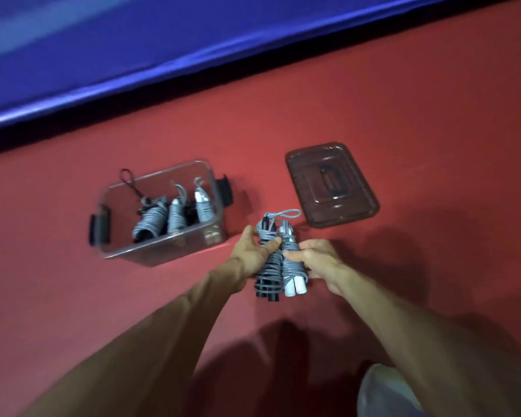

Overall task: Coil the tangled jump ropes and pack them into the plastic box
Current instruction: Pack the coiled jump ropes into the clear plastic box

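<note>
Two coiled jump ropes lie side by side above the red floor. One has black handles (267, 288), the other white handles (295, 287); both are wrapped in grey cord. My left hand (253, 251) grips the black-handled bundle from the left. My right hand (316, 257) grips the white-handled bundle from the right. To the left stands the clear plastic box (205, 236) with black side latches. Inside it stand three coiled ropes (175, 216), upright.
The clear lid (331, 185) of the box lies flat on the floor to the upper right of my hands. A blue padded mat (133, 49) runs along the far side. A pale shoe or knee (385, 392) shows at the bottom right.
</note>
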Action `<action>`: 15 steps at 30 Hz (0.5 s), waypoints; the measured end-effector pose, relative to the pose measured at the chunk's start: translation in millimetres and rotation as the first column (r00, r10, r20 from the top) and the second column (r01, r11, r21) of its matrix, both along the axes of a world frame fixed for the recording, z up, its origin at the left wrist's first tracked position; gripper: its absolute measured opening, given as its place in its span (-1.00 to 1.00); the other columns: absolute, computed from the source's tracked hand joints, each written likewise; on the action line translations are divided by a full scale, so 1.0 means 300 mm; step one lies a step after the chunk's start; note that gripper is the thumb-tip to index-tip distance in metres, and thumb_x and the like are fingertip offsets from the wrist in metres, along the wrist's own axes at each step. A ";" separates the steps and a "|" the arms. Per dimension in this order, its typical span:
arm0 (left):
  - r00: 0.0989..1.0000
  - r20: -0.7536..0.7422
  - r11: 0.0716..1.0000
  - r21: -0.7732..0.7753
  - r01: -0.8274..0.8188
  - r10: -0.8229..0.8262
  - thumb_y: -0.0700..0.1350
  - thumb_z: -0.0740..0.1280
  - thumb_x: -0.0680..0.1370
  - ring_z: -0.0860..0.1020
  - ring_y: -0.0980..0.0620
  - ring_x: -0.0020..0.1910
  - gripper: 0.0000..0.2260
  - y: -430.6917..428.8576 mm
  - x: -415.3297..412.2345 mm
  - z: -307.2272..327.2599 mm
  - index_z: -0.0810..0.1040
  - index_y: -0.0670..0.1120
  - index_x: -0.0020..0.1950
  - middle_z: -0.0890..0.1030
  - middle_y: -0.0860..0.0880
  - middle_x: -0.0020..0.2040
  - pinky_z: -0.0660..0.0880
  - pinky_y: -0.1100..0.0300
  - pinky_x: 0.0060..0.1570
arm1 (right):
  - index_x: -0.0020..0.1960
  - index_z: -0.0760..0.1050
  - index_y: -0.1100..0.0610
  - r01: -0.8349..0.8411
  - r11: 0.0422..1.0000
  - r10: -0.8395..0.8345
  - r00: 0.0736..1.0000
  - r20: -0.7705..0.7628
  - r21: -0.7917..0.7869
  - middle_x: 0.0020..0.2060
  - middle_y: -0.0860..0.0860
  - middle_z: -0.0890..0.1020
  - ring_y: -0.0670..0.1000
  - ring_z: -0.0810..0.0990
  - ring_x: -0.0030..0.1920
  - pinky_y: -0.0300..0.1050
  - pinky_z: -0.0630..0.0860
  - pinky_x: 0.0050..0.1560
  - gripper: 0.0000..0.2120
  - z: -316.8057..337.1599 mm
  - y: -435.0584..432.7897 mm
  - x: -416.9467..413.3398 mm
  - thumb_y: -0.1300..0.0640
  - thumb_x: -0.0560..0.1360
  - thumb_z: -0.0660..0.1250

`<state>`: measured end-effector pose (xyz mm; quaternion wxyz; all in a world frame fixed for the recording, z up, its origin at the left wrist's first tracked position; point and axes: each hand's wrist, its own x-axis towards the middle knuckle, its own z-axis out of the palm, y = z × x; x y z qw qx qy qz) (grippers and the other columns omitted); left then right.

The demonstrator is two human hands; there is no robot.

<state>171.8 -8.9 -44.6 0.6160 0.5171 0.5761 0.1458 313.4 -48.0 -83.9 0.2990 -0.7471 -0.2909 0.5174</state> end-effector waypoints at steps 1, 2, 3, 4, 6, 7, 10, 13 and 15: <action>1.000 -0.002 0.999 0.050 0.007 -0.007 -0.04 0.43 0.53 0.56 0.00 -0.25 -0.76 0.023 -0.044 0.035 0.38 -0.03 -0.04 0.60 -0.08 -0.13 0.52 0.18 -0.28 | -0.01 0.61 0.12 -0.026 1.000 0.025 0.999 -0.043 -0.014 -0.10 0.04 0.67 -0.01 0.62 -0.17 -0.13 0.59 -0.09 -0.73 0.019 0.018 -0.040 -0.02 0.40 0.50; 1.000 0.000 0.996 0.087 0.007 -0.007 -0.01 0.45 0.51 0.58 -0.02 -0.20 -0.75 0.045 -0.089 0.069 0.40 -0.04 -0.03 0.61 -0.07 -0.11 0.53 0.14 -0.21 | -0.08 0.60 0.06 -0.040 0.999 0.039 0.998 -0.055 -0.018 -0.05 0.04 0.68 -0.01 0.62 -0.15 -0.11 0.60 -0.06 -0.81 0.042 0.032 -0.076 -0.02 0.42 0.48; 1.000 0.002 0.995 0.104 -0.001 0.001 0.01 0.46 0.50 0.61 -0.05 -0.14 -0.74 0.067 -0.136 0.099 0.42 -0.04 -0.02 0.63 -0.08 -0.06 0.56 0.10 -0.13 | -0.14 0.58 0.02 -0.057 0.998 0.057 0.997 -0.053 0.006 -0.02 0.03 0.68 -0.03 0.61 -0.14 -0.11 0.58 -0.04 -0.85 0.076 0.050 -0.115 -0.03 0.42 0.48; 1.000 0.013 0.994 0.109 -0.024 0.023 0.03 0.47 0.49 0.63 -0.08 -0.08 -0.73 0.090 -0.182 0.125 0.45 -0.04 0.02 0.64 -0.09 0.00 0.57 0.06 -0.04 | -0.18 0.56 0.00 -0.057 0.998 0.058 0.998 -0.028 0.036 0.00 0.02 0.68 -0.04 0.59 -0.13 -0.13 0.56 -0.02 -0.85 0.112 0.073 -0.155 -0.03 0.41 0.49; 0.993 0.071 0.994 0.055 -0.098 0.094 0.03 0.45 0.51 0.63 -0.06 -0.08 -0.69 0.126 -0.279 0.186 0.45 -0.08 0.13 0.63 -0.10 0.01 0.59 0.06 -0.06 | -0.16 0.56 -0.01 -0.047 0.993 0.050 0.998 -0.024 0.110 0.02 0.03 0.68 -0.05 0.59 -0.10 -0.14 0.54 0.01 -0.83 0.176 0.128 -0.246 -0.04 0.39 0.51; 0.987 0.100 0.991 0.012 -0.131 0.129 0.00 0.43 0.53 0.62 -0.05 -0.13 -0.70 0.142 -0.325 0.216 0.46 -0.12 0.15 0.63 -0.11 -0.02 0.60 0.08 -0.12 | -0.09 0.57 0.01 -0.041 0.990 0.047 0.998 -0.038 0.138 0.03 0.04 0.68 -0.05 0.60 -0.09 -0.13 0.56 0.04 -0.80 0.208 0.151 -0.287 -0.03 0.38 0.52; 0.941 0.227 0.965 -0.139 -0.224 0.252 -0.18 0.38 0.56 0.64 -0.16 -0.18 -0.79 0.192 -0.454 0.305 0.52 -0.26 0.12 0.64 -0.25 -0.07 0.64 -0.08 -0.17 | 0.13 0.54 0.13 0.065 0.978 -0.044 0.993 -0.112 0.200 0.01 0.15 0.68 0.04 0.66 -0.02 0.04 0.59 0.12 -0.57 0.287 0.219 -0.410 0.04 0.34 0.57; 0.930 0.221 0.955 -0.098 -0.280 0.295 -0.33 0.32 0.51 0.58 -0.08 -0.37 -0.87 0.254 -0.556 0.351 0.53 -0.31 0.04 0.59 -0.22 -0.23 0.59 0.10 -0.39 | -0.07 0.58 0.19 0.061 0.977 -0.028 0.987 -0.161 0.205 -0.04 0.24 0.68 0.12 0.67 -0.07 0.18 0.56 0.13 -0.74 0.319 0.299 -0.498 0.07 0.37 0.54; 0.948 0.164 0.962 -0.037 -0.271 0.273 -0.34 0.33 0.49 0.58 -0.08 -0.36 -0.88 0.302 -0.608 0.354 0.55 -0.31 0.01 0.59 -0.21 -0.23 0.59 0.10 -0.33 | -0.03 0.61 0.26 0.036 0.983 -0.003 0.984 -0.178 0.183 -0.07 0.18 0.71 0.15 0.69 -0.04 0.15 0.61 0.10 -0.71 0.314 0.359 -0.540 0.07 0.37 0.53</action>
